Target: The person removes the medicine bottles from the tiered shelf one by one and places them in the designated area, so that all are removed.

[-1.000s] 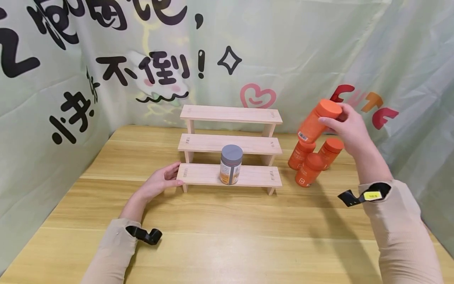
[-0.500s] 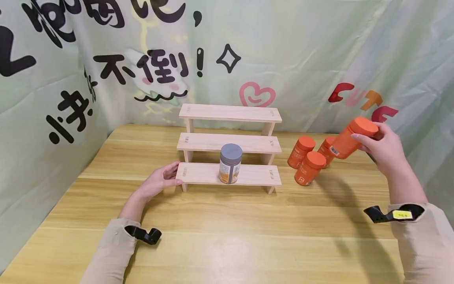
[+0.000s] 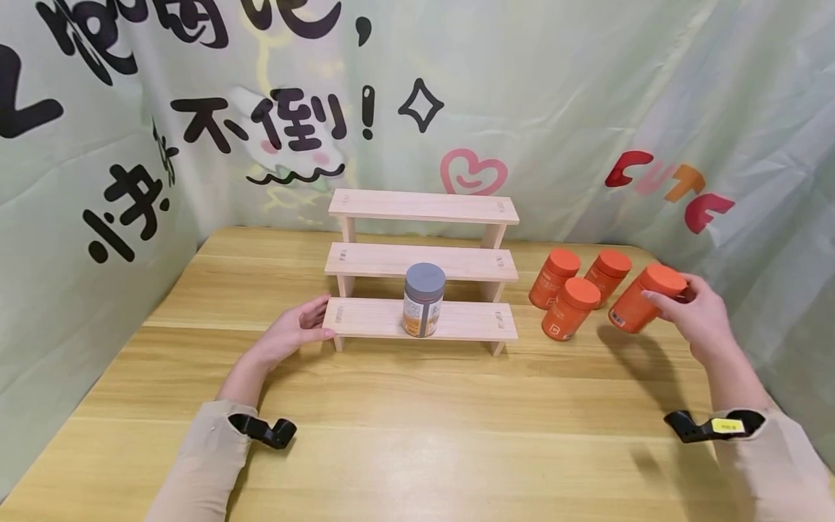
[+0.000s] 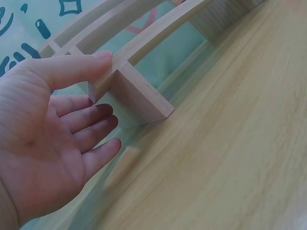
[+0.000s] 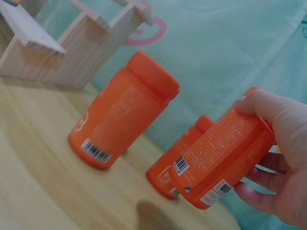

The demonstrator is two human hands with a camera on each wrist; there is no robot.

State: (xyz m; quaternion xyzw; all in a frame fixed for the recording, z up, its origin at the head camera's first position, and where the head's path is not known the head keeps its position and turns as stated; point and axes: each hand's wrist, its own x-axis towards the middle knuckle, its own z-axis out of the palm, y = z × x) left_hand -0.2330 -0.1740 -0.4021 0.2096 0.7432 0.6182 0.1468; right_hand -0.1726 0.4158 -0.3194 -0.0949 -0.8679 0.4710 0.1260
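Observation:
My left hand (image 3: 298,330) holds the left end of a three-step wooden display shelf (image 3: 352,319). In the left wrist view, the thumb lies on the board's edge, and the other fingers (image 4: 98,129) stretch out below and behind it. At the far right, my right hand (image 3: 701,315) grips an orange supplement bottle (image 3: 638,304) by its upper part, thumb on the near side. The bottle is slightly tilted, low over the table, with its shadow beneath. Several other orange bottles (image 3: 570,312) stand upright just left of it. A grey-lidded jar (image 3: 422,304) stands on the lowest step.
Wood-grain table (image 3: 417,435) lies under everything. Behind it hangs a pale green cloth backdrop (image 3: 561,87) with printed lettering and a pink heart. Each sleeve carries a black wrist camera, the left one (image 3: 264,431) and the right one (image 3: 707,426).
My right hand has carried the orange bottle from above the group rightward, then down beside the others. The left hand, the shelf and the jar stay where they were.

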